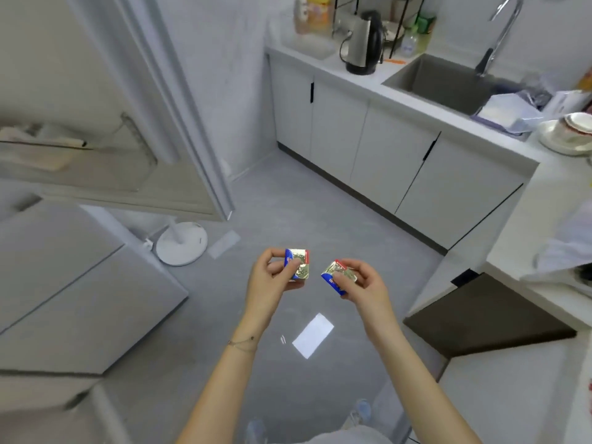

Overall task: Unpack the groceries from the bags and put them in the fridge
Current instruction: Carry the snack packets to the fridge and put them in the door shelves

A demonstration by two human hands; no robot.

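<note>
Left hand [272, 277] pinches one foil packet [299, 267]; right hand [366, 285] pinches a second packet [338, 277] at three o'clock of it, both over the floor [320, 216]; the open fridge [73, 158] lies toward ten o'clock, left hand nearer.

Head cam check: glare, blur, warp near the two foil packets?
Head view: bright glare patch on the glossy grey floor; fisheye bends the open white fridge door and pale cabinet fronts; the frame is soft, so the gold-foil, blue-and-red packets in the left grip and right grip show no legible print.
</note>
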